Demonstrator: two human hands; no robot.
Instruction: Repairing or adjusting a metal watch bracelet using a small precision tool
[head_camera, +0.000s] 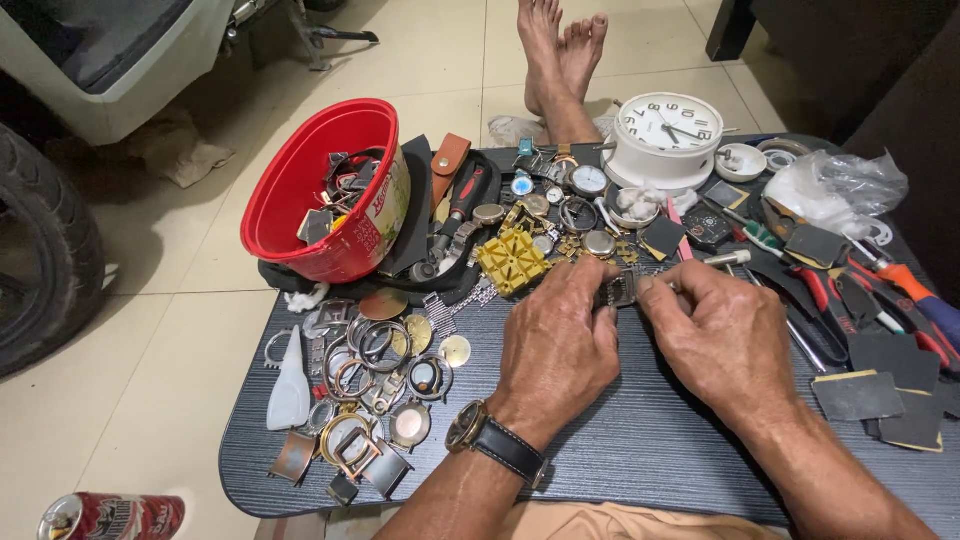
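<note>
Both hands pinch a metal watch band (620, 290) at mid-table (640, 440): left hand (556, 345) closed on its left end, right hand (722, 335) on the right. Judgement: keep it low and steady. Yellow holder block (512, 260) crowds the far side; pliers (835, 300) lie right, watch cases (375, 385) left.

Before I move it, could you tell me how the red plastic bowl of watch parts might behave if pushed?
The red plastic bowl already leans on its side, so it would probably rock or tip. The loose watch parts inside would likely spill. Its smooth plastic wall may slide easily.
</note>
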